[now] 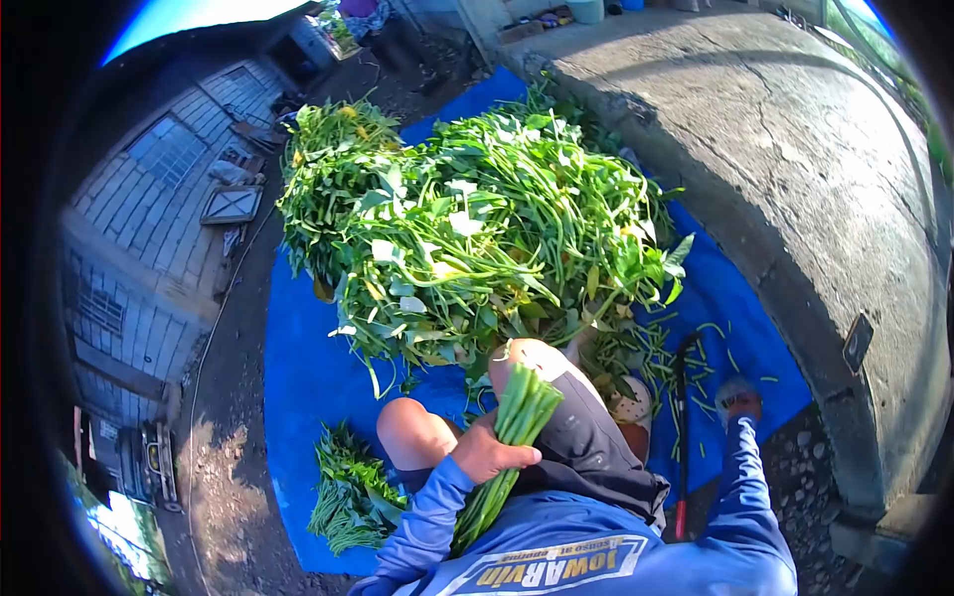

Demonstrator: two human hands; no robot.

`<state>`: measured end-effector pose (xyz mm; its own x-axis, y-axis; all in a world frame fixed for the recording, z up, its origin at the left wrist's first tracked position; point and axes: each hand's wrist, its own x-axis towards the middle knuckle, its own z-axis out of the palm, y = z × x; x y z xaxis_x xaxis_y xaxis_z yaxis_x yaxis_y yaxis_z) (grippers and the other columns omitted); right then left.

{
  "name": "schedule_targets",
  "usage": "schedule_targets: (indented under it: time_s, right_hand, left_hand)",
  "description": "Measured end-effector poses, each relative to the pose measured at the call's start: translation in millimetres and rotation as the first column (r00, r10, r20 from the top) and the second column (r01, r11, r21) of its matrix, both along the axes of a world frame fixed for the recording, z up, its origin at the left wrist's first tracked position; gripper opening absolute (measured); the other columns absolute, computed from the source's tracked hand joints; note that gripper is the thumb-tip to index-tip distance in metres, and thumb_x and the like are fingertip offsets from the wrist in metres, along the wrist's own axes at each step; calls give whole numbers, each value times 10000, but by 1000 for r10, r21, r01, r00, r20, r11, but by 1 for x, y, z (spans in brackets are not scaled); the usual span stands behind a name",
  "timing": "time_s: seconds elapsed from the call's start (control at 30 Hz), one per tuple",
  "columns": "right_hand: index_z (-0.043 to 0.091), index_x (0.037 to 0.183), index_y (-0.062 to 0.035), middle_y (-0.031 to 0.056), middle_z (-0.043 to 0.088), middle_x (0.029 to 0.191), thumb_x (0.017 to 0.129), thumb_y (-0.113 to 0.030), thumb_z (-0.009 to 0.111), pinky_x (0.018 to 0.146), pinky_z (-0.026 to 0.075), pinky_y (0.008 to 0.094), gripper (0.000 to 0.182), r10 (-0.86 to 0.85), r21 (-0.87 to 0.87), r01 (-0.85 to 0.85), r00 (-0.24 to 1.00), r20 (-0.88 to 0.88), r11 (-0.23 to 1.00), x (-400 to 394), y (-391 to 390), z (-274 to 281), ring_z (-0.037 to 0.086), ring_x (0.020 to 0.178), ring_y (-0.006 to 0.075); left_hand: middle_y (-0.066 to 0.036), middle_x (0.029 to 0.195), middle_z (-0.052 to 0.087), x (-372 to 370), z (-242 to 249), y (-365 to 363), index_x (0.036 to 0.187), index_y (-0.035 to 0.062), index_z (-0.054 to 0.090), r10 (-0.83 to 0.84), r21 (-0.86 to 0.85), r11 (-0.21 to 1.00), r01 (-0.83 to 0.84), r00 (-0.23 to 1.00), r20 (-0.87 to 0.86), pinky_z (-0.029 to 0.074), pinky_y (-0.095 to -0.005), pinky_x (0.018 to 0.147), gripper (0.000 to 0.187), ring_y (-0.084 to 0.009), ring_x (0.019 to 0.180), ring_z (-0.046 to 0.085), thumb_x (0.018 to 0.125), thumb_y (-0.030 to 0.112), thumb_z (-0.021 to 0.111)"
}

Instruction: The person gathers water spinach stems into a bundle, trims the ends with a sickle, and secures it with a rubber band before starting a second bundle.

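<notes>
My left hand [487,450] is closed around a bundle of long green stems [524,412], held upright against my lap with the cut ends at the top. My right hand [740,400] is low over the blue tarp [308,387] on the right, a whitish, see-through patch at its fingers; I cannot tell what it holds. Short cut stem pieces [696,372] lie scattered around it. Between that hand and my leg lies a long dark tool [682,427] with a hooked top and a red end [681,519].
A large heap of leafy green stems [497,228] covers the tarp ahead of my knees. At the left lies a smaller leafy bunch [353,492]. A raised concrete ledge [755,129] borders the right side, with a dark flat object [857,343] at its edge. A block wall [149,238] stands left.
</notes>
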<state>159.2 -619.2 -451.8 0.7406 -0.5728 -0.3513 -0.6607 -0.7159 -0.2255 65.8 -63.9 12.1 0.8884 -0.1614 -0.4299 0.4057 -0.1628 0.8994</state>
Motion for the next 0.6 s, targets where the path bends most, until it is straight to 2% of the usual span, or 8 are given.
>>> schedule_targets:
  time_s: [0.17, 0.27, 0.33, 0.4, 0.47, 0.53, 0.57, 0.6]
  right_hand:
    - [680, 1173, -166, 126, 719, 1140, 916, -99, 627, 860, 554, 407, 271, -156, 25, 155, 985, 73, 988, -11, -45, -16, 700, 1021, 317]
    - [676, 1142, -156, 105, 716, 1057, 906, -63, 622, 817, 551, 380, 260, -376, 258, 293, 844, 382, 921, -16, -66, -3, 691, 954, 282]
    - [694, 1079, -139, 64, 715, 917, 885, -41, 611, 776, 540, 346, 233, -519, 494, 228, 610, 598, 839, -14, -54, 40, 671, 857, 229]
    - [711, 975, -84, 27, 696, 855, 860, -20, 583, 701, 513, 294, 183, -313, 389, -67, 478, 821, 919, 1, -44, 74, 621, 761, 129]
    - [715, 957, -49, 5, 686, 828, 855, -9, 569, 648, 487, 263, 183, -329, 510, -204, 558, 762, 836, 2, 21, 175, 593, 705, 92]
    - [744, 1102, -9, 40, 728, 872, 838, 2, 605, 602, 506, 267, 298, -359, 797, -339, 756, 547, 500, 1, 116, 285, 600, 664, 102]
    - [731, 1227, -5, 96, 770, 1031, 847, -11, 647, 643, 541, 276, 389, -100, 910, -355, 919, 382, 216, -13, 201, 377, 642, 702, 119]
    - [666, 1352, 2, 140, 754, 1171, 902, -31, 656, 680, 551, 284, 451, 161, 908, -404, 909, 385, 112, -19, 233, 401, 663, 735, 137]
  left_hand:
    - [-43, 962, 685, 4, -15, 7, 1358, 24, 614, -159, 115, 980, 160, 987, -11, 537, -308, 719, 591, -148, 788, 666, 820, 103, 845]
    - [-46, 912, 679, -2, -16, 16, 1288, 16, 628, -108, 33, 993, 110, 992, -70, 541, -311, 707, 517, -151, 775, 669, 824, 104, 840]
    - [-51, 888, 678, -6, -19, 21, 1236, 15, 633, -126, 66, 989, 130, 990, -62, 543, -314, 694, 469, -156, 762, 673, 825, 106, 839]
    - [-61, 852, 681, -6, -34, 25, 1149, 15, 643, -131, 41, 991, 131, 991, -7, 545, -318, 674, 399, -163, 740, 680, 820, 115, 845]
    - [-56, 839, 678, -9, -22, 22, 1135, 18, 651, -104, 33, 994, 105, 994, -27, 544, -318, 669, 387, -160, 736, 679, 818, 122, 846]
    - [-48, 826, 673, -17, -15, 25, 1118, 21, 657, -71, 7, 997, 71, 997, -31, 544, -318, 666, 373, -154, 730, 672, 817, 129, 848]
    - [-42, 819, 669, -10, -17, 25, 1109, 22, 659, -114, -27, 993, 114, 993, -6, 543, -317, 665, 365, -149, 727, 666, 817, 132, 849]
    - [-38, 844, 675, -8, -19, 27, 1172, 23, 663, -144, -7, 990, 144, 989, -45, 542, -313, 670, 406, -140, 711, 651, 826, 135, 843]
